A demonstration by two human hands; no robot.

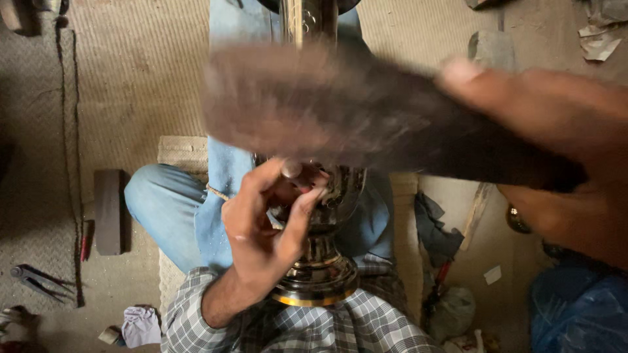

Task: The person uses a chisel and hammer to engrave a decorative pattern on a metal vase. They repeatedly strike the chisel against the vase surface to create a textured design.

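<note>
The shiny metal vessel [324, 261] sits upright at bottom centre in the person's lap, and the left hand [265, 225] is curled round its upper body, fingers [297, 216] pinching at the ornate metalwork. The right hand [556, 131] sweeps in from the right edge, clenched on a long dark tool [340, 108] that smears across the upper middle as a blur. Out on the floor [131, 85], a dark block [108, 210] and pliers [33, 278] lie at left, with a blue bag [579, 307] at lower right.
</note>
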